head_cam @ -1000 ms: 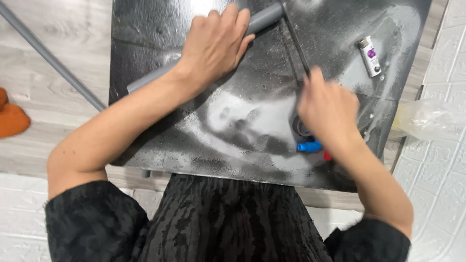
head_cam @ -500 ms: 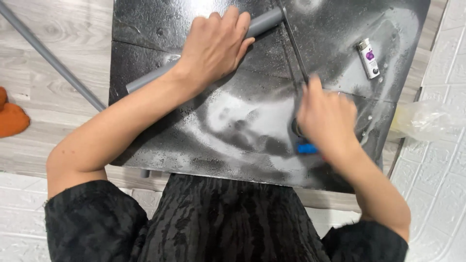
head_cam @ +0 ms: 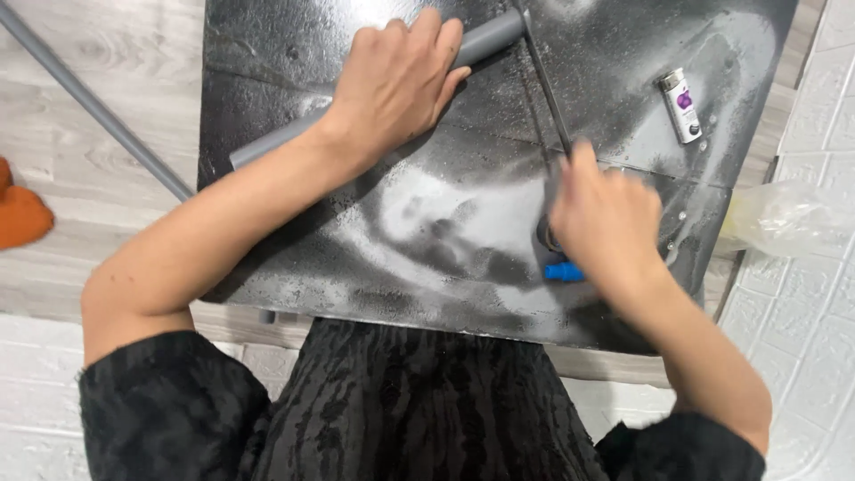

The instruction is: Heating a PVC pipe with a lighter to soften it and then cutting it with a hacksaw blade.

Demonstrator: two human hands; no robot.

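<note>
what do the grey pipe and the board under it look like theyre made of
The grey pipe, pinned by the left hand, looks like plastic: an even matte grey with no metallic shine. The board under it looks like a dark, rigid sheet coated in black and silvery spray paint, glossy in patches; whether it is metal or wood underneath I cannot tell. The thin blade held by the right hand looks like dark metal.

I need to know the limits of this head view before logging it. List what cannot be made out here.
- Saw handle: hidden inside the right hand, which is motion-blurred.
- Grey pipe: its middle is covered by the left hand.
- Blue piece: partly under the right hand; kind unclear.
- Clear plastic bag: contents cannot be made out.
- Orange object: cut off by the left edge.
</note>
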